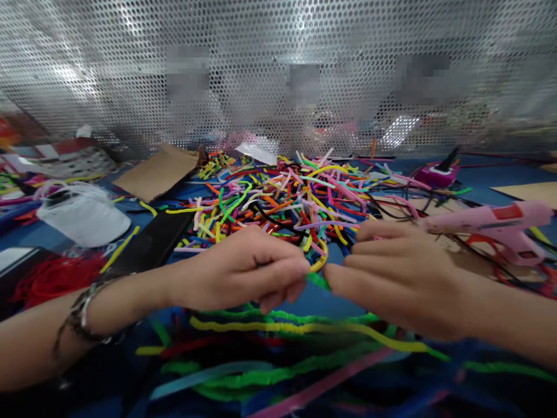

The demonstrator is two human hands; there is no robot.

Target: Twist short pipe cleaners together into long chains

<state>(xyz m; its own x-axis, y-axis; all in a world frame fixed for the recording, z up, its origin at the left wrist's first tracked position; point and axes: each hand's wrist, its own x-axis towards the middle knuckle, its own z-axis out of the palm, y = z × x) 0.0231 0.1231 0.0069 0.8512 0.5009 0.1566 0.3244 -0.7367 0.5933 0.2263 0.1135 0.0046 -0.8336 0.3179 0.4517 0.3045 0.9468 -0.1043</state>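
Observation:
My left hand and my right hand meet fingertip to fingertip above the blue table. Between them they pinch a short green pipe cleaner, each hand closed on one end of it. A small yellow loop of pipe cleaner shows just behind the fingertips. A bracelet sits on my left wrist. Long yellow and green pipe cleaners lie loose under my hands, near the front edge.
A big heap of mixed-colour pipe cleaners lies behind my hands. A pink glue gun rests at the right, a purple one farther back. Cardboard, a white bag and red strands are at left. A perforated metal screen closes the back.

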